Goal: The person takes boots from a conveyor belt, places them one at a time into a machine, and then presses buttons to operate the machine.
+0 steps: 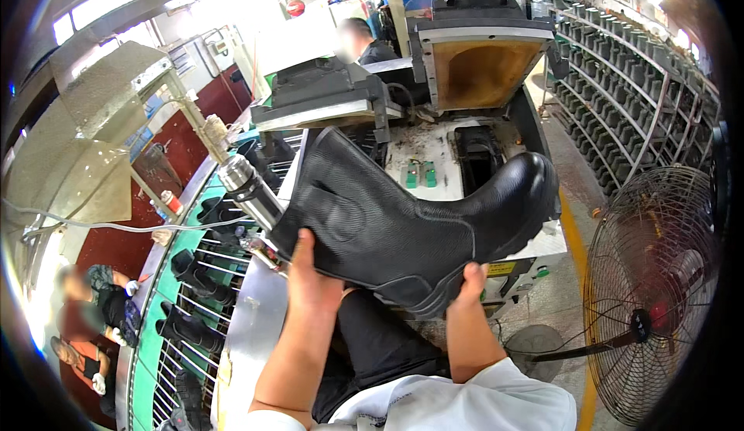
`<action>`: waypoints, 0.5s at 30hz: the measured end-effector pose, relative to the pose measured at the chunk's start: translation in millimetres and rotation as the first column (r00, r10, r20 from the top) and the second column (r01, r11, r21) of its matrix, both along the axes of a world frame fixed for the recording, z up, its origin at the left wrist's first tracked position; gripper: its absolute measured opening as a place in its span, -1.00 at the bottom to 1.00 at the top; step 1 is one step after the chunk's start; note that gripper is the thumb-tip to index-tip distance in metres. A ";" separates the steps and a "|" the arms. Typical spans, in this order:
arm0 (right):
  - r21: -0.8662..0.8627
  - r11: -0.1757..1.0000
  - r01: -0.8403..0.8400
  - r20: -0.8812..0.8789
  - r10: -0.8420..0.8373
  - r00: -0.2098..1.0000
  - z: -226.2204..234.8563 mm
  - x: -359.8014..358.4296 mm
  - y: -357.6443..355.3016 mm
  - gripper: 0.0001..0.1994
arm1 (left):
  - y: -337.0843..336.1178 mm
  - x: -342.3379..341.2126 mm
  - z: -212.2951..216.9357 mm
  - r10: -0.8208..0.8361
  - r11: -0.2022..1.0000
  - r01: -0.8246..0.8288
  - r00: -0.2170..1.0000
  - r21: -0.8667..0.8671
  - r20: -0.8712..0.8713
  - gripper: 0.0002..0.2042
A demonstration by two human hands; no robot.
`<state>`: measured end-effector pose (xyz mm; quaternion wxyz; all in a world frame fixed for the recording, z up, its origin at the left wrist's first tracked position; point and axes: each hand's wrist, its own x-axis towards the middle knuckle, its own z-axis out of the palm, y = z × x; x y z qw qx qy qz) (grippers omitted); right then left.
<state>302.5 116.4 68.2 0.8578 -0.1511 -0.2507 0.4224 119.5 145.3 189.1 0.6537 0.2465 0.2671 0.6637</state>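
Note:
A tall black leather boot [380, 218] lies on its side across both my hands, its toe toward the right and its shaft opening toward the upper left. My left hand [311, 276] grips the shaft from below, thumb up on the leather. Under the heel and sole, my right hand [467, 288] holds the other end, with its thumb against the sole edge. Most of my fingers are hidden behind the boot. Just beyond it stands a white-topped machine [434, 140] with two green buttons [421, 174] and a dark boot-shaped recess [477, 156].
The machine's raised lid [484, 63] has an amber pad. On the left, a roller conveyor [167, 276] carries several black boots [198, 278]. A large fan [655, 299] stands at the right before racks of boot forms [620, 90]. Other people [93, 315] sit beyond the conveyor.

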 end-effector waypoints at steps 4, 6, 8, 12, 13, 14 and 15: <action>-0.179 0.965 0.192 0.344 -0.121 0.931 -5.6 96.7 27.7 0.01 | 49.2 45.2 -78.4 -0.178 0.940 0.228 0.963 -0.253 0.203 -0.64; -0.278 0.933 0.229 0.391 -0.107 0.914 30.4 113.1 48.3 0.02 | 71.2 70.7 -110.9 -0.151 0.916 0.245 0.944 -0.318 0.294 -0.62; -0.379 0.893 0.243 0.454 -0.049 0.890 64.9 132.1 77.9 0.03 | 98.7 104.6 -122.5 -0.131 0.903 0.269 0.914 -0.334 0.383 -0.63; -0.527 0.802 0.282 0.586 0.102 0.804 114.2 187.7 139.6 0.07 | 138.7 185.5 -159.2 -0.002 0.805 0.342 0.818 -0.485 0.575 -0.70; -0.534 0.748 0.394 0.691 0.117 0.714 107.2 221.0 162.8 0.05 | 141.0 210.1 -163.9 0.003 0.771 0.371 0.810 -0.517 0.587 -0.71; -0.562 0.709 0.426 0.740 0.200 0.643 114.8 229.6 183.0 0.05 | 147.6 225.2 -171.0 0.033 0.747 0.373 0.806 -0.550 0.591 -0.72; -0.579 0.689 0.437 0.763 0.267 0.589 126.3 228.3 201.1 0.05 | 154.6 241.3 -179.3 0.068 0.747 0.337 0.819 -0.573 0.570 -0.72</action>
